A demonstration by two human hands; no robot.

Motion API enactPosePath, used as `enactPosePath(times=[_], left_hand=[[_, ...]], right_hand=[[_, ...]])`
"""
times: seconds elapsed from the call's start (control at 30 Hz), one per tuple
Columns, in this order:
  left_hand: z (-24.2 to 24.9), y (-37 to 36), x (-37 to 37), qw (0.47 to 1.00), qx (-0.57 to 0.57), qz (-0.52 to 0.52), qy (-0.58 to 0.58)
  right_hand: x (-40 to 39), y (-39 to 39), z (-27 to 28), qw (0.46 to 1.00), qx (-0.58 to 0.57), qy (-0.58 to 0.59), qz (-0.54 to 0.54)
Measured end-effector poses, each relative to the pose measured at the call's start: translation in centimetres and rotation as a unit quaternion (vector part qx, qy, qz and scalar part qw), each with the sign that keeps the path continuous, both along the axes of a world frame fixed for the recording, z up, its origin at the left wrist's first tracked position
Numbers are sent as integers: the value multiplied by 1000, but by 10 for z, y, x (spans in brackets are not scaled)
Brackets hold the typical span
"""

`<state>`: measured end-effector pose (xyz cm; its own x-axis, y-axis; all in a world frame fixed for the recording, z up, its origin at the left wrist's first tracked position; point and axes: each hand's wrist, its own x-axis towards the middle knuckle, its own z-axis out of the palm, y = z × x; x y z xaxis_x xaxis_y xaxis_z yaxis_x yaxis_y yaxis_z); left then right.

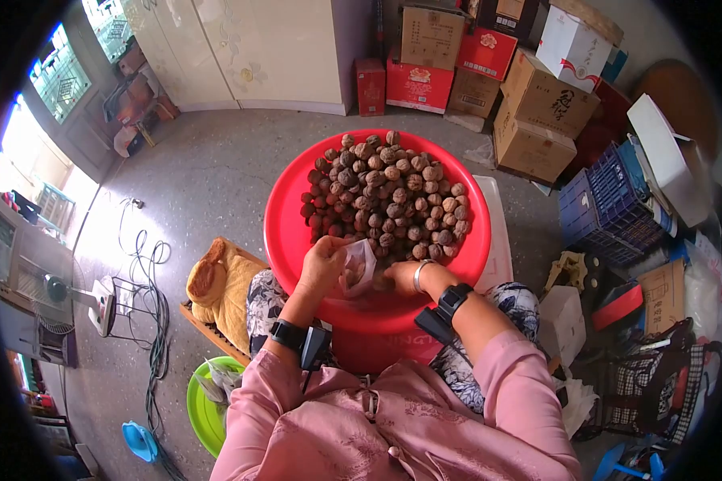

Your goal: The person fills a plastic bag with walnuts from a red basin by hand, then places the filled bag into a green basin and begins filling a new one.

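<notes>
A wide red basin (285, 216) in front of me holds a heap of brown walnuts (393, 188). My left hand (322, 263) pinches the rim of a small clear plastic bag (364, 264) over the near side of the basin. The mouth of the bag faces up, and something brownish shows inside it. Close by the bag's right side is my right hand (409, 277), wearing a bracelet. Its fingers are blurred and partly turned away, so I cannot see whether a walnut is in them.
Left of my legs, a yellow cloth (229, 293) lies on a wooden seat. A green basin (204, 409) with filled bags stands below it. Cables (156, 313) and a fan (96, 305) are further left. Cartons (537, 112) and a blue crate (614, 204) are at right.
</notes>
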<state>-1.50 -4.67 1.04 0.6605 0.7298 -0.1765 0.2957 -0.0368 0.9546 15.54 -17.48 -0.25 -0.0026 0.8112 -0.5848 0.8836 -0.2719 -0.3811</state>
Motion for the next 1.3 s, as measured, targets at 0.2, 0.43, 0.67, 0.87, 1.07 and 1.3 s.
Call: enactPosePath(times=[0.2,0.43,0.67,0.87,1.07,1.3], left_hand=[[3,-2,1,1000,-10,-4,4],[7,-4,1,999,26,-26,35],[-5,-1,0,999,34,6,-41],[19,-5,-2,1000,-12,12,-12],[8,1,-2,999,-48,11,-14],[4,2,-2,999,-48,8,-22]], right_hand=[[-7,-7,17,987,-39,156,-13],[0,-6,-14,997,-32,67,29],[-4,-8,-6,997,-33,75,14],[-2,-8,2,996,-18,82,-7],[17,-7,21,986,75,91,-114],[13,-9,39,904,257,250,-233]])
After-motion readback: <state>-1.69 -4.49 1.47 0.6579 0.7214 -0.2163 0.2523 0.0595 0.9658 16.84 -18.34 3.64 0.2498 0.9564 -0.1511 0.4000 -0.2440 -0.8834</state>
